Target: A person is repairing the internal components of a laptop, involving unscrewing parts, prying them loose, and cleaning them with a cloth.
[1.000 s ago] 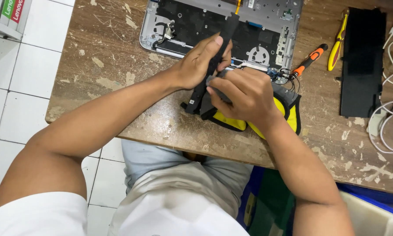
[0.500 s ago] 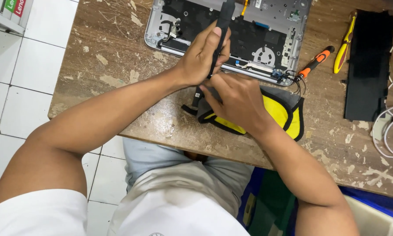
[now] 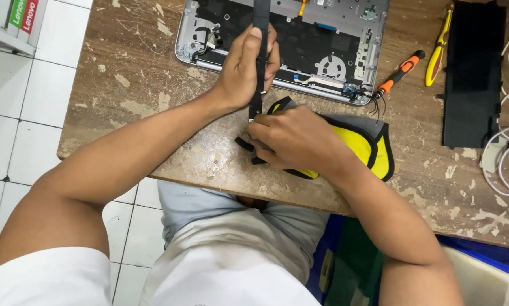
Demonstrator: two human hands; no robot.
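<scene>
My left hand (image 3: pixel 244 67) is closed around a long black strip (image 3: pixel 260 22) that runs upright across the opened silver laptop base (image 3: pixel 345 34). My right hand (image 3: pixel 291 139) pinches the strip's lower end just below the left hand. Under the right hand lies a yellow and black pouch (image 3: pixel 368 144) with black straps, resting on the worn wooden table (image 3: pixel 130 68). The strip's bottom tip is hidden between my right fingers.
An orange-handled screwdriver (image 3: pixel 400 71) lies by the laptop's right corner, a yellow-handled tool (image 3: pixel 438 51) beyond it. A flat black slab (image 3: pixel 472 73) and white cables (image 3: pixel 506 153) sit at the right. White floor tiles lie left; a blue bin (image 3: pixel 481 266) stands lower right.
Both hands and the black strip sit further up towards the laptop than before. The strip now stands more upright, and the right hand has shifted off the pouch's yellow face.
</scene>
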